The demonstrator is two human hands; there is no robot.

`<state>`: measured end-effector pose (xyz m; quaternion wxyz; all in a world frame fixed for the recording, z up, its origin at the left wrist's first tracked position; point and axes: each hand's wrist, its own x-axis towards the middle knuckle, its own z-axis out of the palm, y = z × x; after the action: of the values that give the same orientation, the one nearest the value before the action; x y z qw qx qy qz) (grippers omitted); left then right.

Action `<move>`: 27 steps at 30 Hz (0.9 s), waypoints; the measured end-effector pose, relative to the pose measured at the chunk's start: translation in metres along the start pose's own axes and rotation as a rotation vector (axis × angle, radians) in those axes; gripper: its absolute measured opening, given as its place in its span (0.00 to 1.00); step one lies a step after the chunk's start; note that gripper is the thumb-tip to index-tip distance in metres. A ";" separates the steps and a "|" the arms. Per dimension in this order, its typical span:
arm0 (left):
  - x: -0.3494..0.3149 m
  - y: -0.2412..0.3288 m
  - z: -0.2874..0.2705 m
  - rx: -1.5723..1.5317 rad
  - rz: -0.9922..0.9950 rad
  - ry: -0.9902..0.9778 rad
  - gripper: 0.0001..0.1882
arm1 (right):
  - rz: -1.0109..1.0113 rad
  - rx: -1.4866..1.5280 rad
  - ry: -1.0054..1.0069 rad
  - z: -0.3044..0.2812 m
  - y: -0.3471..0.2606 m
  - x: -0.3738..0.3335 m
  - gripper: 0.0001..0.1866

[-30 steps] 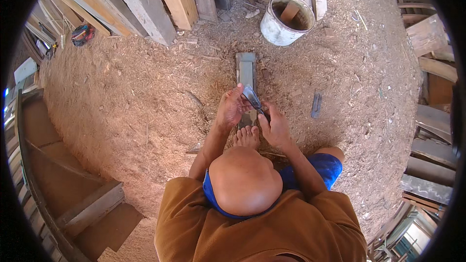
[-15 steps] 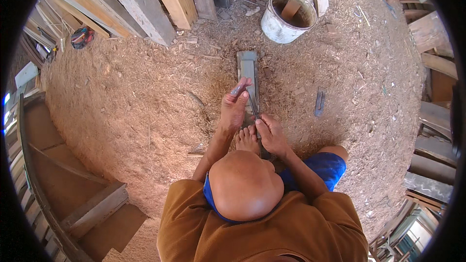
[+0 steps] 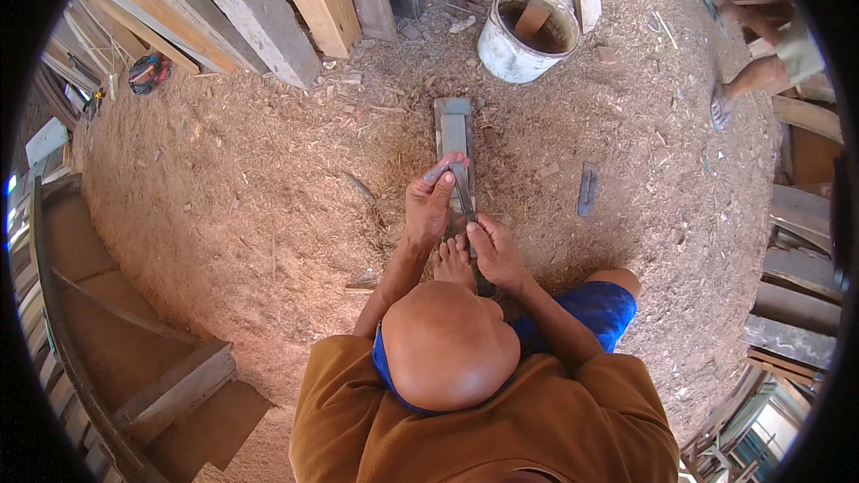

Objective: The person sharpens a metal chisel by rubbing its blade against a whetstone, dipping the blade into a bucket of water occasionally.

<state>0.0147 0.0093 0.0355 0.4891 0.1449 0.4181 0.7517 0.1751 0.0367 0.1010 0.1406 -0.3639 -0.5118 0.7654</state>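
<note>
My right hand [image 3: 495, 250] pinches the lower end of a narrow, dark metal blade [image 3: 462, 190] between thumb and fingers. At the blade's upper end, the thumb and fingertips of my left hand [image 3: 432, 204] close on it; the fingers look wet and grey. Beneath the blade, a grey sharpening stone [image 3: 455, 132] lies lengthwise on a wooden board [image 3: 442, 109] on the ground. My bare foot [image 3: 454, 264] is at the board's near end, partly hidden. To the right of my right hand lies a flat, dark metal piece [image 3: 587, 190] with a raised strip.
A white-stained bucket [image 3: 519, 63] with murky liquid and a wooden block [image 3: 532, 20] stands beyond the stone. Timber beams [image 3: 259, 13] lean at the back left. A curved wooden frame [image 3: 179, 385] lies at left. Another person's leg [image 3: 756, 78] is at far right.
My left fingertips have come down onto the blade's upper end, where they were raised before. At the right, the other person has stepped further into view.
</note>
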 end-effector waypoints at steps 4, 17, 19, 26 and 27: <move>-0.002 0.003 -0.001 0.016 -0.001 -0.001 0.22 | -0.007 -0.017 -0.011 0.001 0.003 0.001 0.15; -0.003 0.013 -0.001 -0.036 -0.116 -0.049 0.26 | 0.008 -0.049 -0.018 0.001 -0.004 -0.002 0.14; -0.002 0.010 -0.007 0.042 -0.123 -0.046 0.23 | 0.003 -0.056 -0.018 0.000 -0.004 -0.002 0.14; -0.002 0.003 -0.009 0.055 -0.004 -0.054 0.23 | -0.043 -0.118 -0.022 0.000 -0.008 -0.002 0.13; -0.002 0.003 -0.009 0.055 -0.005 -0.045 0.23 | -0.037 -0.107 -0.026 -0.001 -0.007 -0.001 0.13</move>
<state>0.0086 0.0024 0.0330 0.4961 0.1742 0.4276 0.7353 0.1755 0.0392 0.1073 0.1285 -0.3514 -0.5602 0.7390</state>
